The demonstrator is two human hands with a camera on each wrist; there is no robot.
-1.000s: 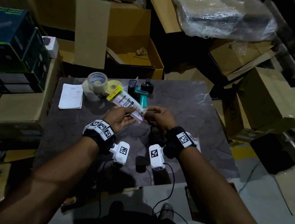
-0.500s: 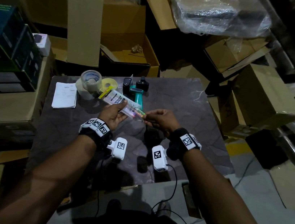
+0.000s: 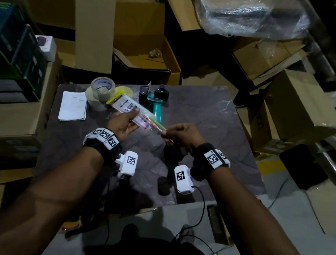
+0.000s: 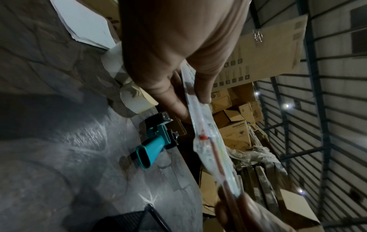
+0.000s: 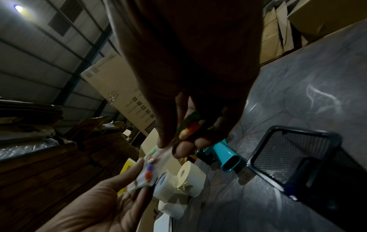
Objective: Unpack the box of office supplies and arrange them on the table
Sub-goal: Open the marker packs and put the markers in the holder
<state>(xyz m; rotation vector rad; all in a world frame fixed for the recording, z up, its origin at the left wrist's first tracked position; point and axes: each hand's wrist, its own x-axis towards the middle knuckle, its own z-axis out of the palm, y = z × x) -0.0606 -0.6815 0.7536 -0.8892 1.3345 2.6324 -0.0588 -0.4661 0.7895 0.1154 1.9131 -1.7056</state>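
A clear plastic pack of coloured pens (image 3: 130, 111) is held above the dark stone table (image 3: 207, 115). My left hand (image 3: 130, 120) grips the pack's lower half, thumb on top, as the left wrist view shows (image 4: 206, 141). My right hand (image 3: 166, 132) pinches the ends of a few pens (image 3: 158, 125) that stick out of the pack's open end. In the right wrist view the pens (image 5: 190, 127) lie between the thumb and fingers of the right hand (image 5: 174, 149). A black mesh holder (image 5: 294, 157) stands on the table under that hand.
Two tape rolls (image 3: 102, 88), a teal tape dispenser (image 3: 156, 108), small black items and a white paper pad (image 3: 73, 106) lie along the table's far and left side. An open cardboard box (image 3: 146, 59) sits behind the table. Stacked cartons surround it.
My right hand has drawn away from the pack to the right, and the pens now stick further out of its open end. The left hand holds the pack a little higher.
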